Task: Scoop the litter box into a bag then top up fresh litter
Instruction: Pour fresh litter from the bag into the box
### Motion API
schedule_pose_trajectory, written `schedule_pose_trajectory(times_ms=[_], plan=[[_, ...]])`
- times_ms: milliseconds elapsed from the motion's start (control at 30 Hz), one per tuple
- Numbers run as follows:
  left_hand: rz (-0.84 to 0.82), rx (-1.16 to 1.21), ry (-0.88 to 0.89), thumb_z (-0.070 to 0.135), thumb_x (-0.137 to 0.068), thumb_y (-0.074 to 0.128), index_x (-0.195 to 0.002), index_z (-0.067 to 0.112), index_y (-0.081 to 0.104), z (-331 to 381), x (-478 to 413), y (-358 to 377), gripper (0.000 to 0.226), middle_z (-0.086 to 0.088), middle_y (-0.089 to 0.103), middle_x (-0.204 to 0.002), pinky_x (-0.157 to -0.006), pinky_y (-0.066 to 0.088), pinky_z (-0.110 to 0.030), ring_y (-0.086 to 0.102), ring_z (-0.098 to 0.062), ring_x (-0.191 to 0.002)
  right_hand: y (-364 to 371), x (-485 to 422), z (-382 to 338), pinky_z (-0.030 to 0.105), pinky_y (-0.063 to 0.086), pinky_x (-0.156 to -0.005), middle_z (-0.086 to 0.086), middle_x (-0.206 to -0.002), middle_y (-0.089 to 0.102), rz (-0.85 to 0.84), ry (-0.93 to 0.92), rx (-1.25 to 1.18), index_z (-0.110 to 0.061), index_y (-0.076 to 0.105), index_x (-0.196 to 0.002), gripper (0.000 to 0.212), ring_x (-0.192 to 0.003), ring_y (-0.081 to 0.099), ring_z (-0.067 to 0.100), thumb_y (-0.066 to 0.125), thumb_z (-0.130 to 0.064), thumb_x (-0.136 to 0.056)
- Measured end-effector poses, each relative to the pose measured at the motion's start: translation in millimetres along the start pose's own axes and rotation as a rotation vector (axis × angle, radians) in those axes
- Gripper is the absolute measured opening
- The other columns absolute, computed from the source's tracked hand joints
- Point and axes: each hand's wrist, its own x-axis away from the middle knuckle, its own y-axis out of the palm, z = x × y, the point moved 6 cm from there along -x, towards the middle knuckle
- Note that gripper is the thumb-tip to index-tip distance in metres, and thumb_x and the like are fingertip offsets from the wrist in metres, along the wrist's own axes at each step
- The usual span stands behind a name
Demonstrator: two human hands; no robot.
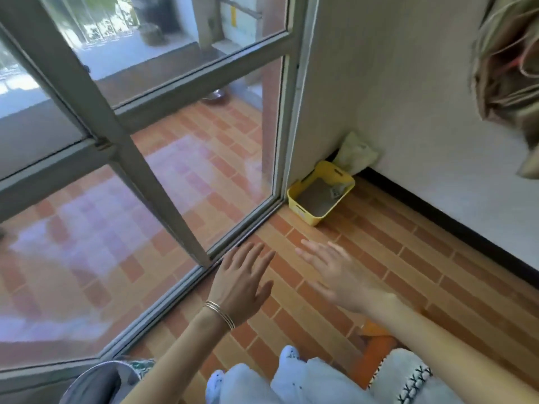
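A yellow plastic litter box [303, 212] stands on the brick-tile floor in the corner where the glass door meets the white wall. Grey litter fills its bottom, and a pale scoop [337, 191] lies inside at its far right end. A crumpled pale bag [356, 153] leans against the wall just behind the box. My left hand [243, 282] hovers over the floor with fingers spread, wearing thin bangles at the wrist. My right hand [339, 275] is stretched forward beside it, fingers apart and holding nothing. Both hands are well short of the box.
A large glass door [186, 158] with a grey metal frame fills the left side, its track [233, 246] running diagonally to the corner. A black skirting [455, 228] lines the wall. My white shoes [288, 352] and an orange object [376, 342] are by my legs.
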Motion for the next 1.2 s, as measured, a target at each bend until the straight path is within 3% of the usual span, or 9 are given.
schedule_pose_trajectory(times_ms=[267, 400, 500, 800, 1067, 1200], plan=[[-0.066, -0.045, 0.267, 0.048, -0.087, 0.033, -0.134, 0.021, 0.043, 87, -129, -4, 0.055, -0.008, 0.055, -0.132, -0.095, 0.047, -0.05, 0.053, -0.029, -0.121, -29, 51, 120, 0.041, 0.024, -0.112, 0.001, -0.149, 0.033, 0.109, 0.282, -0.094, -0.021, 0.034, -0.142, 0.061, -0.136, 0.033, 0.017, 0.058, -0.031, -0.088], [-0.102, -0.087, 0.35, 0.05, -0.087, 0.031, -0.134, 0.024, 0.043, 114, -182, 4, 0.055, -0.006, 0.055, -0.132, -0.098, 0.045, -0.048, 0.053, -0.027, -0.121, -28, 60, 164, 0.03, 0.004, -0.11, -0.004, -0.154, 0.02, 0.119, 0.381, -0.121, -0.026, 0.022, -0.146, 0.062, -0.141, 0.02, 0.013, 0.051, -0.034, -0.092], [-0.093, -0.104, 0.404, 0.05, -0.086, 0.032, -0.132, 0.024, 0.048, 126, -224, 10, 0.056, -0.005, 0.057, -0.13, -0.097, 0.044, -0.047, 0.055, -0.027, -0.119, -34, 53, 199, 0.028, -0.002, -0.11, -0.005, -0.156, 0.012, 0.111, 0.411, -0.119, -0.027, 0.016, -0.147, 0.062, -0.142, 0.013, 0.011, 0.046, -0.036, -0.094], [-0.011, -0.063, 0.496, 0.05, -0.086, 0.034, -0.132, 0.023, 0.048, 138, -362, -9, 0.055, -0.005, 0.056, -0.131, -0.098, 0.044, -0.047, 0.053, -0.026, -0.121, -90, -2, 299, 0.023, -0.003, -0.108, -0.008, -0.155, 0.012, 0.163, 0.485, -0.151, -0.027, 0.017, -0.147, 0.058, -0.141, 0.012, 0.008, 0.043, -0.034, -0.096], [-0.021, -0.04, 0.498, 0.047, -0.087, 0.035, -0.135, 0.022, 0.045, 170, -451, 9, 0.054, -0.004, 0.054, -0.133, -0.103, 0.039, -0.047, 0.05, -0.026, -0.124, -96, -26, 385, 0.034, 0.018, -0.114, -0.002, -0.152, 0.025, 0.137, 0.482, -0.16, -0.022, 0.029, -0.144, 0.057, -0.136, 0.028, 0.014, 0.051, -0.031, -0.093], [-0.026, -0.048, 0.442, 0.046, -0.085, 0.045, -0.136, 0.022, 0.045, 188, -488, 26, 0.056, -0.004, 0.052, -0.135, -0.104, 0.038, -0.047, 0.048, -0.027, -0.125, -97, -38, 439, 0.034, 0.018, -0.113, -0.003, -0.152, 0.024, 0.067, 0.422, -0.15, -0.022, 0.027, -0.144, 0.057, -0.137, 0.028, 0.013, 0.05, -0.029, -0.093]])
